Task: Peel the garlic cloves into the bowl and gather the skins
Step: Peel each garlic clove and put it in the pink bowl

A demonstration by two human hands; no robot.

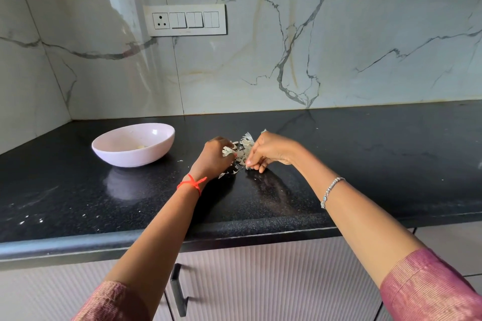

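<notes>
A black counter carries a pale pink bowl on its left side (one peeled clove lies inside). To the bowl's right, the garlic skins lie heaped between two hands held close together. The left hand grips some of them, and the right hand pinches at the heap's near edge.

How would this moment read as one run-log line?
stage: gathering skins | left hand: grips garlic skins | right hand: pinches skins | pink bowl: peeled clove inside
</notes>
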